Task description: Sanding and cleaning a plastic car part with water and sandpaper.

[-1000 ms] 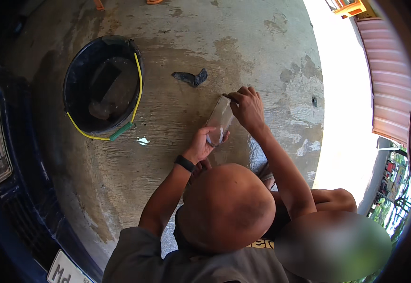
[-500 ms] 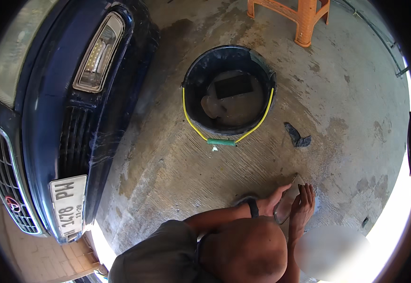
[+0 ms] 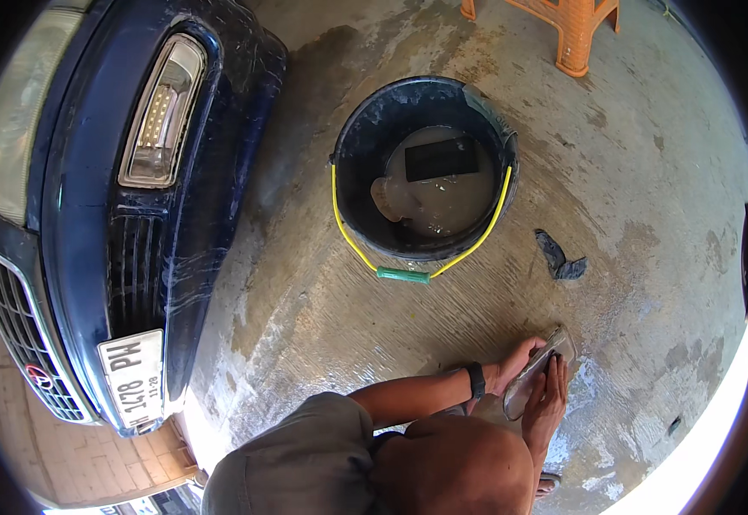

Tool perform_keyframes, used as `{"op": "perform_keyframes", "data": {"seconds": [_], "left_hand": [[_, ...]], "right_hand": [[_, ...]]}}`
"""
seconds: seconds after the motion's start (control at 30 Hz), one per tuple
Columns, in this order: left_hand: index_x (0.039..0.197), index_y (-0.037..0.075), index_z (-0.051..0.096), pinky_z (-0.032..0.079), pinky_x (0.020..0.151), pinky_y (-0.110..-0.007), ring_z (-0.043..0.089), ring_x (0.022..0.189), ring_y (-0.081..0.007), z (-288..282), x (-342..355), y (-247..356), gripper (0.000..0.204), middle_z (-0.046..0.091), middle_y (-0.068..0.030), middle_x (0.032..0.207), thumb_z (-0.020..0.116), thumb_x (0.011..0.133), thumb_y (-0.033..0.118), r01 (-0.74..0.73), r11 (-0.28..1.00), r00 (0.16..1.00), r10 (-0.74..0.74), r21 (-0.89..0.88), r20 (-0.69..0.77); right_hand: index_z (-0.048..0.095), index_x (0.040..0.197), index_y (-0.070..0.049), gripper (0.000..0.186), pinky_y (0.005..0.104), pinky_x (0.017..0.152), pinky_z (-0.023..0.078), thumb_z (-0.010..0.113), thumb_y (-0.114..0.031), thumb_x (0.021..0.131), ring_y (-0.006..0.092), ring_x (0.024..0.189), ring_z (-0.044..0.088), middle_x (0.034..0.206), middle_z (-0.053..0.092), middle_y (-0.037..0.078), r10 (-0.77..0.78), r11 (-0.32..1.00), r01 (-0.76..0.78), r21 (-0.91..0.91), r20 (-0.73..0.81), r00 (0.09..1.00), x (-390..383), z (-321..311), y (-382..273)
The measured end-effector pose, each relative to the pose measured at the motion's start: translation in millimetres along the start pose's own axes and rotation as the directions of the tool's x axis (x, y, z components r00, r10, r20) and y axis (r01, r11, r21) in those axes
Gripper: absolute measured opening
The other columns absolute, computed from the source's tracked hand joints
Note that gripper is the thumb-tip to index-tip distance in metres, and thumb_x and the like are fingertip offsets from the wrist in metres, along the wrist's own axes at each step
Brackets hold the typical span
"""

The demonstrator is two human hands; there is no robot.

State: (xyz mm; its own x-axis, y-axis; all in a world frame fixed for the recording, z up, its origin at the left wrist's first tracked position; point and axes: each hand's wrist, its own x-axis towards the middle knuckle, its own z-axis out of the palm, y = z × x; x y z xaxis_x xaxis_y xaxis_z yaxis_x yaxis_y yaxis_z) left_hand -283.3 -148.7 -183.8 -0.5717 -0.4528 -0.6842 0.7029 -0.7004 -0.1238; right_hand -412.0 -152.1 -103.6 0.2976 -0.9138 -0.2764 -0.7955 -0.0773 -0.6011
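Observation:
A clear, curved lamp lens cover (image 3: 518, 393) with a narrow rim is held between my two hands, low and right of centre. My left hand (image 3: 509, 367), with a dark band on its wrist, grips the cover along its left edge. My right hand (image 3: 547, 402) is closed against its right side, fingertips pressed on the surface. Something dark shows by those fingertips, too small to make out. Beyond my hands stands a black bucket (image 3: 352, 129) of murky water. A dark rectangular pad (image 3: 440, 160) and a brown curved piece (image 3: 386, 201) lie in the water.
A dark blue car's front bumper (image 3: 82, 189) with a lamp (image 3: 164, 112) fills the left side. The bucket's yellow handle with a green grip (image 3: 403, 275) hangs toward me. A crumpled black scrap (image 3: 560, 256) lies on the wet concrete floor (image 3: 305, 283). An orange plastic stool (image 3: 574, 43) stands far right.
My right hand has slid down and left over the lens cover, baring more of its far end. My left hand keeps its grip. The whole view has shifted slightly.

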Motion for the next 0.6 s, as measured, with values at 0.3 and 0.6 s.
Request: {"op": "perform_keyframes", "data": {"seconds": [0.3, 0.6], "left_hand": [[0.102, 0.01, 0.068, 0.052, 0.081, -0.035, 0.066, 0.089, -0.0208, 39, 5, 4, 0.07, 0.07, -0.0057, 0.097, 0.042, 0.09, 0.074, -0.014, 0.999, 0.978, 0.022, -0.039, 0.207], [0.104, 0.007, 0.066, 0.053, 0.076, -0.03, 0.066, 0.08, -0.0166, 57, -9, 38, 0.076, 0.07, -0.0065, 0.094, 0.045, 0.089, 0.079, -0.202, 0.979, 0.979, 0.202, 0.042, 0.004]], "right_hand": [[0.052, 0.138, 0.007, 0.04, 0.0482, 0.114, 0.037, 0.048, -0.009, 0.101, 0.0431, 0.137, 0.045, 0.144, 0.051, 0.026, -0.078, 0.997, 0.08, 0.012, -0.089, 0.993, -19, -9, -4], [0.04, 0.147, 0.006, 0.049, 0.0495, 0.119, 0.026, 0.043, -0.017, 0.104, 0.0426, 0.146, 0.032, 0.154, 0.038, 0.026, -0.087, 0.988, 0.091, 0.124, -0.036, 0.996, -16, -7, -47]]}}
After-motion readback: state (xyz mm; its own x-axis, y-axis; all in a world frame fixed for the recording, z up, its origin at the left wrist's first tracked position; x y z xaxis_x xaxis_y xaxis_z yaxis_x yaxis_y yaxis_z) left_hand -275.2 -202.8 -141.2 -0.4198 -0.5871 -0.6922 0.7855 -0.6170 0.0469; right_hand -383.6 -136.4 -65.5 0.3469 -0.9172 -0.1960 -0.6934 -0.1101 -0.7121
